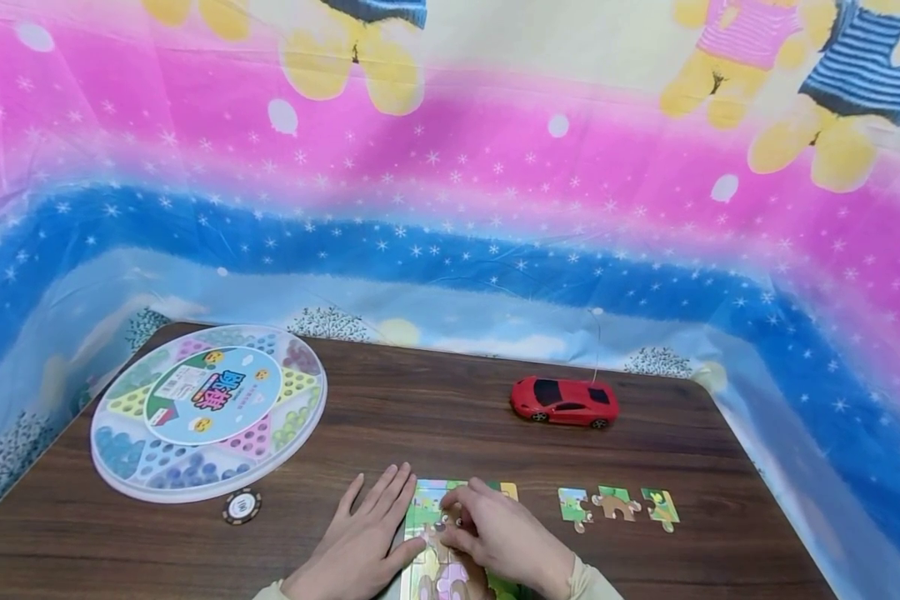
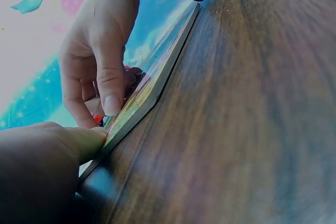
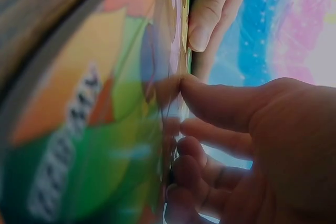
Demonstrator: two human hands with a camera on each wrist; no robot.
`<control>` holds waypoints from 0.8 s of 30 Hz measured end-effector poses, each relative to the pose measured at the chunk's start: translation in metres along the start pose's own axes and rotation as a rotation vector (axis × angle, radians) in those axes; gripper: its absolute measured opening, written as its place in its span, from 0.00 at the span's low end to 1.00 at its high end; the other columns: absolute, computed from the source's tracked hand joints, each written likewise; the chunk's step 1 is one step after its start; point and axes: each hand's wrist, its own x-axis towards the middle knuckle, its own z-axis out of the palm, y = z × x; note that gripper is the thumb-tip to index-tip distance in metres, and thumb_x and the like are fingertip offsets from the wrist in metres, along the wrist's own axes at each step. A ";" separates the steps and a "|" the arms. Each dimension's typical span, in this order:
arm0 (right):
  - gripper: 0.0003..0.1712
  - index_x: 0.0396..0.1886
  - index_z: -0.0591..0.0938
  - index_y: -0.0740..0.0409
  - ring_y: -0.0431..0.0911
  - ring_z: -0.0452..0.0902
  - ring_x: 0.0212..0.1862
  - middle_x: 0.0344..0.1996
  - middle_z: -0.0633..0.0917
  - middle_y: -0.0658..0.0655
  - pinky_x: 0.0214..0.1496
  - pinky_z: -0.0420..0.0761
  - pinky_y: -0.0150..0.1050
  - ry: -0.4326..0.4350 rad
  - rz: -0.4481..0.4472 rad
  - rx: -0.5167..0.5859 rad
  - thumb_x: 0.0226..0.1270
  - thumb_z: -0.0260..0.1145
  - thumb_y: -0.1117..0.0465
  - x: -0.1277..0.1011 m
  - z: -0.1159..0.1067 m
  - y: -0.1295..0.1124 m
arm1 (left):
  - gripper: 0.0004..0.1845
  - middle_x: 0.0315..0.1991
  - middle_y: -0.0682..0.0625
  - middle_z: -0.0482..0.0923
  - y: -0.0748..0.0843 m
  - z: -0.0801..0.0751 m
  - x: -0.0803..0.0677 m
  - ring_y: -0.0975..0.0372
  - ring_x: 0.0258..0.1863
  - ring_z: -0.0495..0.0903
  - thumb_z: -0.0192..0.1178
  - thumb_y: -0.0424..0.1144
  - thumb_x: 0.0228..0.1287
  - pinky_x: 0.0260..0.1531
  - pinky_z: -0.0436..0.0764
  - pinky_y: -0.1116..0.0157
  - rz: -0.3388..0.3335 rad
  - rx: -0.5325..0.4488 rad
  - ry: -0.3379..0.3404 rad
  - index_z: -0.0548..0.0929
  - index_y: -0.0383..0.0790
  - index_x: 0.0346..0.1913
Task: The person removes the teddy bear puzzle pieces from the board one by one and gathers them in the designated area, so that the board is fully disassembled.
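a flat, glossy cardboard puzzle [image 1: 450, 533] with bright cartoon colours lies at the near edge of the wood-grain table [image 1: 435, 417]. the left hand [image 1: 363, 542] rests flat, fingers straight, against its left side. the right hand [image 1: 498, 537] presses bent fingertips [image 3: 210, 95] on a piece.

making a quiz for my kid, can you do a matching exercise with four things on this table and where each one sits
Things:
1. car
2. checkers box
3. chip
4. loose pieces

Places:
A. just below the round box's front rim
B. far left of the table
C. right of the puzzle under the hands
D. toward the back, right of centre

Pairs: 1-D, 2-B, 3-A, 4-C
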 end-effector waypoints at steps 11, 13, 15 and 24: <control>0.06 0.39 0.80 0.45 0.29 0.71 0.28 0.31 0.74 0.38 0.31 0.76 0.27 0.020 -0.074 -0.049 0.69 0.65 0.50 -0.002 0.004 -0.005 | 0.40 0.77 0.45 0.49 0.001 -0.001 -0.001 0.52 0.76 0.46 0.43 0.62 0.73 0.68 0.39 0.43 0.000 -0.040 0.000 0.56 0.36 0.76; 0.06 0.39 0.80 0.45 0.29 0.70 0.28 0.30 0.74 0.38 0.31 0.76 0.27 0.021 -0.078 -0.053 0.69 0.65 0.51 -0.003 0.005 -0.007 | 0.40 0.77 0.45 0.49 0.001 -0.001 -0.001 0.52 0.76 0.46 0.43 0.62 0.73 0.68 0.39 0.43 0.000 -0.039 -0.002 0.56 0.36 0.76; 0.05 0.39 0.79 0.45 0.29 0.70 0.28 0.29 0.74 0.38 0.31 0.75 0.27 0.021 -0.078 -0.054 0.70 0.64 0.51 -0.003 0.005 -0.007 | 0.40 0.77 0.44 0.50 0.001 -0.002 -0.001 0.51 0.76 0.46 0.44 0.62 0.73 0.68 0.40 0.42 0.003 -0.041 0.001 0.56 0.35 0.75; 0.06 0.40 0.77 0.46 0.31 0.69 0.26 0.28 0.72 0.39 0.29 0.74 0.27 0.005 -0.064 -0.032 0.69 0.65 0.54 -0.003 0.005 -0.007 | 0.41 0.77 0.44 0.50 0.002 -0.003 -0.001 0.51 0.75 0.47 0.44 0.62 0.73 0.68 0.40 0.41 -0.001 -0.056 -0.005 0.56 0.35 0.75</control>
